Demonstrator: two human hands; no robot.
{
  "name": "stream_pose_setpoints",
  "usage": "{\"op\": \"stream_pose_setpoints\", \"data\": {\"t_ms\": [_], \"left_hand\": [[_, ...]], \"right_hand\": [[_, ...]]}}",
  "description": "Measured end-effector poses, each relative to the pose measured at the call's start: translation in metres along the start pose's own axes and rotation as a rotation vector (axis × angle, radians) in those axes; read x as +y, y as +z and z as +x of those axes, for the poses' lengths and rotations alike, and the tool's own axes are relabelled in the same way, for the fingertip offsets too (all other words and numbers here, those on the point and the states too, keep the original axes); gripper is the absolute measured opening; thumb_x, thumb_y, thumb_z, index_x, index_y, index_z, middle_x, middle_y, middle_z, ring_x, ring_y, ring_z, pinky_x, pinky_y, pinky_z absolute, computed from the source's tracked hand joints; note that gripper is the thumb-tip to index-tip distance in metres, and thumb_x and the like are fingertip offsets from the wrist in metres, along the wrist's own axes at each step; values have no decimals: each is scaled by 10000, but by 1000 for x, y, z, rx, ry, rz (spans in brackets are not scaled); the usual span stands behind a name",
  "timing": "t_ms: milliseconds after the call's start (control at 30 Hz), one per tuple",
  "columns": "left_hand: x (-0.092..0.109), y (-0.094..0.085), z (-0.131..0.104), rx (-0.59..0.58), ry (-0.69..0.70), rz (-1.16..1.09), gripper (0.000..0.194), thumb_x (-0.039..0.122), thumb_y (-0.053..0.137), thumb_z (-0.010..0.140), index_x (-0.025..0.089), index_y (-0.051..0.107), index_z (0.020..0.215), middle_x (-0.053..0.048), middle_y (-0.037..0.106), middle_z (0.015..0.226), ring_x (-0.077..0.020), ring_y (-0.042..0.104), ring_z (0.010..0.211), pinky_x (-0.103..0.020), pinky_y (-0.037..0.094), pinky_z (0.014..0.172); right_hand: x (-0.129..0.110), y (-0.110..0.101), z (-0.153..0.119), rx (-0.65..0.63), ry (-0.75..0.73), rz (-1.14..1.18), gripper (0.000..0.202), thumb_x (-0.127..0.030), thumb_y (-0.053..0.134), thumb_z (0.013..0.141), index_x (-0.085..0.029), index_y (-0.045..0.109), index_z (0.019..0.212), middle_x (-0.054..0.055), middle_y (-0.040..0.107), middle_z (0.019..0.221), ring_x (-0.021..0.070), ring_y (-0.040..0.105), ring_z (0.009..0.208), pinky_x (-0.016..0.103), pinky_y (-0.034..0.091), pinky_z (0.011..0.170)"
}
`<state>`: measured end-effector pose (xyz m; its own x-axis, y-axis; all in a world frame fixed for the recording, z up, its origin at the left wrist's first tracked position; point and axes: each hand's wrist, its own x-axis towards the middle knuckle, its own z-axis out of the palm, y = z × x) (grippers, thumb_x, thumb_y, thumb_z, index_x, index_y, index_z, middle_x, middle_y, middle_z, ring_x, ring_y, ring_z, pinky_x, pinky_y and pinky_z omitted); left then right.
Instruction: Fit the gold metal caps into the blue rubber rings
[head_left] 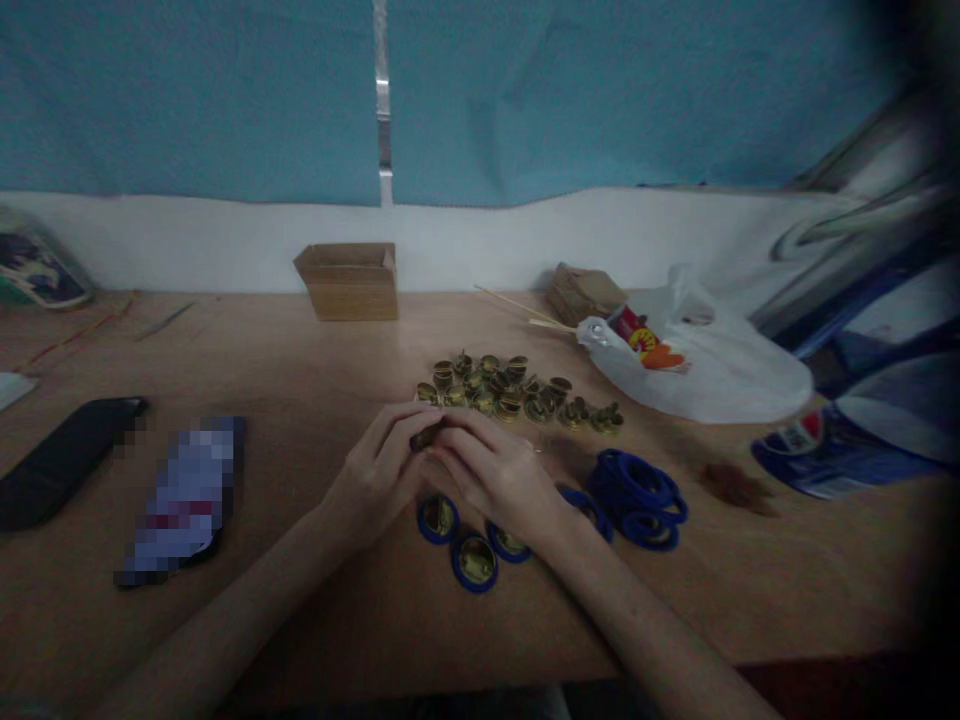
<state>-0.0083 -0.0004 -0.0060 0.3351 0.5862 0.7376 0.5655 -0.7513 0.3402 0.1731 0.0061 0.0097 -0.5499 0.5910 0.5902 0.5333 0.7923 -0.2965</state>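
Brass piece (426,436) pinched by left hand (381,468) and right hand (508,482), brass parts (508,404) beyond, blue rings (611,484), plastic bag (724,385) rightward

My left hand (379,470): bare, with slim fingers and a narrow wrist. My left forearm (259,590): bare and slender up to where the view cuts it off, its outline broadening towards the lower edge. My right hand (502,475): bare, of similar build, the knuckles softly rounded. My right forearm (637,605): bare, fairly straight-sided, likewise widening towards the lower edge. Surface detail: dim and softly blurred; finer marks unreadable. Low at centre, a grey patch (529,703) against dark; whether it is my clothing, I cannot determine.
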Motion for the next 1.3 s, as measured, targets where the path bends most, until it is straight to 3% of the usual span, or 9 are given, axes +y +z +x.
{"op": "stream_pose_setpoints", "data": {"t_ms": [400, 700, 867, 1100, 1167, 1233, 1300], "left_hand": [[-10, 5, -5, 49, 39, -37, 401, -16, 589, 806, 151, 543, 1168, -117, 626, 1134, -192, 600, 1121, -343, 530, 986], [-17, 5, -2, 171, 44, -33, 303, 13, 604, 814, 170, 558, 1069, -95, 674, 1062, -180, 654, 1061, -331, 559, 940], [-13, 6, -3, 131, 8, -60, 338, 44, 637, 805, 165, 550, 1109, -108, 671, 1092, -190, 650, 1079, -338, 550, 951], [-7, 1, 1, 139, -18, -13, 368, 40, 651, 792, 183, 553, 1117, -84, 676, 1079, -176, 659, 1050, -300, 547, 930], [-6, -1, 3, 132, -65, -4, 384, 58, 676, 781, 189, 559, 1123, -77, 682, 1063, -175, 670, 1012, -293, 556, 893], [-5, -2, 4, 112, -147, -24, 396, 118, 725, 762, 197, 573, 1119, -68, 692, 1042, -183, 679, 970, -299, 564, 854], [-6, -2, 5, 76, -250, -72, 420, 199, 768, 738, 209, 590, 1118, -59, 703, 1034, -195, 686, 933, -319, 568, 835]], "right_hand": [[2, 0, 2, -59, -23, -5, 165, -99, 486, 903, -177, 585, 1010, 136, 572, 1229, 226, 621, 1047, 357, 568, 847], [-4, 4, 1, 34, -34, 75, 153, -112, 495, 910, -180, 589, 1009, 145, 566, 1256, 237, 601, 1078, 383, 556, 871], [-3, 3, 1, 101, 3, 113, 144, -129, 503, 923, -185, 612, 997, 106, 617, 1191, 213, 614, 1074, 363, 542, 910], [-5, 0, 3, 114, -21, 125, 200, -74, 515, 899, -189, 640, 1005, 110, 553, 1265, 206, 583, 1099, 325, 545, 866], [-5, -4, 5, 197, 41, 134, 152, -109, 552, 894, -191, 661, 961, 107, 570, 1153, 202, 589, 1017, 321, 545, 789], [-4, -9, 7, 258, 167, 177, 84, -159, 598, 884, -196, 673, 887, 58, 577, 899, 165, 581, 813, 293, 511, 669], [-3, -15, 10, 244, 336, 339, 59, -214, 630, 874, -202, 654, 821, -17, 495, 667, 120, 503, 607, 255, 441, 549]]}}
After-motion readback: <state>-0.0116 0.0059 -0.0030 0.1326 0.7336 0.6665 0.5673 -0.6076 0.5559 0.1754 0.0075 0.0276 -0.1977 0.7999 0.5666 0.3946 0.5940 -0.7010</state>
